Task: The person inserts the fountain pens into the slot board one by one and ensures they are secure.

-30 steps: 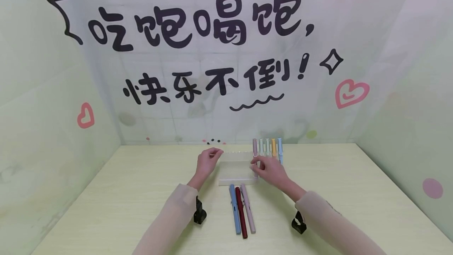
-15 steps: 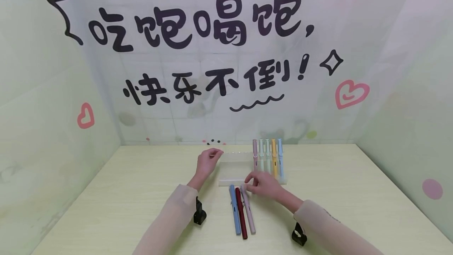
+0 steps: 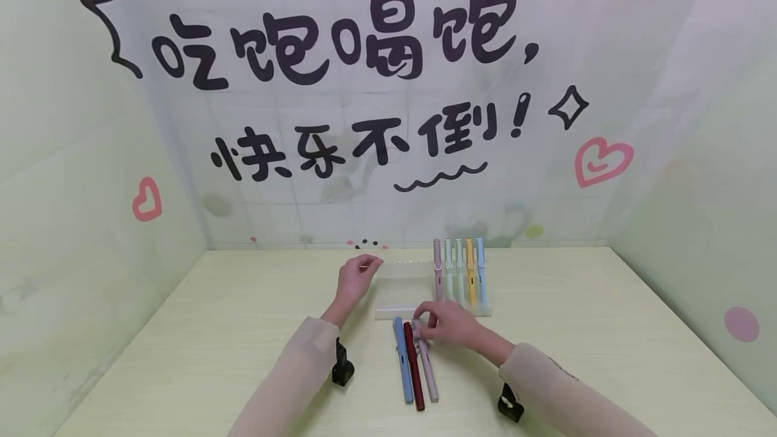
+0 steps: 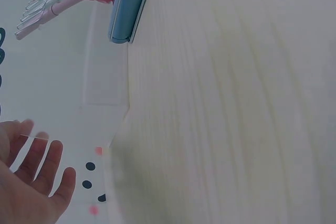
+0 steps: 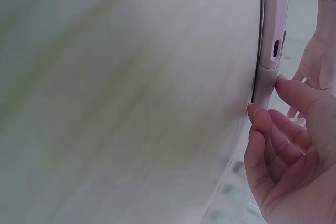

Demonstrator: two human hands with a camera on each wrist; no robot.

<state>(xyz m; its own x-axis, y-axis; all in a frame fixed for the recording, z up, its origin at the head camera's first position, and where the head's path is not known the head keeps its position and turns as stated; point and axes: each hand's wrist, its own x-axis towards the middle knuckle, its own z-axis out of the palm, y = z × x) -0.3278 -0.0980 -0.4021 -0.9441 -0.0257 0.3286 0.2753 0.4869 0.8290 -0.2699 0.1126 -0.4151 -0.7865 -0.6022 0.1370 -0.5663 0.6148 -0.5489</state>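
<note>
My left hand pinches the upper left corner of a clear pen stand. My right hand is at the far end of a light purple pen lying in front of the stand; in the right wrist view thumb and fingertips grip that end from both sides. Left of it lie a dark red pen and a blue pen, side by side. Several pens stand in the right part of the stand, among them an orange one and a light blue one.
The wooden table runs back to a printed cloth wall, with cloth sides at left and right. A black wrist camera sits under the left sleeve, another under the right.
My right hand has come down from the purple pen in the stand to the light purple pen on the table and now grips its far end. My left hand stays at the stand's corner.
</note>
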